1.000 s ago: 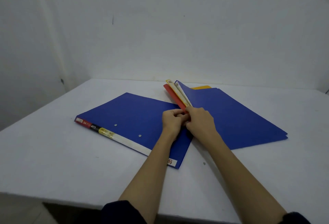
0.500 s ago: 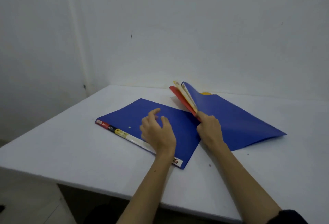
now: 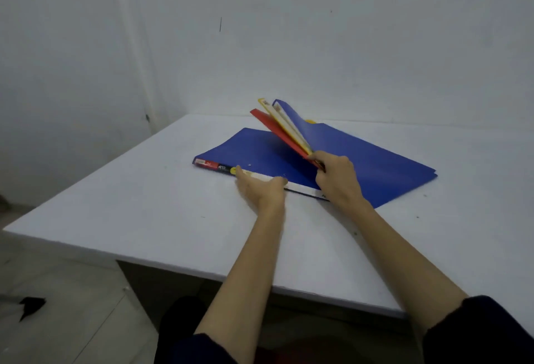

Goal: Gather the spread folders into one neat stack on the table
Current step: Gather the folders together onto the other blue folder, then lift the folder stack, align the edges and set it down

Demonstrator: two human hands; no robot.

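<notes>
Blue folder (image 3: 254, 150) flat at table (image 3: 144, 204) centre | left hand (image 3: 261, 189) open-palmed on its near spine | right hand (image 3: 336, 178) pinching raised folder bundle (image 3: 284, 128) at two o'clock | stack unfinished, roughly halfway.

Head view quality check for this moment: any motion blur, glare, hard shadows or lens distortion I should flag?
Head view: light is soft and even, no glare on the blue folders. The left hand is smeared by motion; the right hand is a little sharper. Spine label text is too blurred to read. Only a faint shadow under the raised folders; table edge shows no obvious bowing.
</notes>
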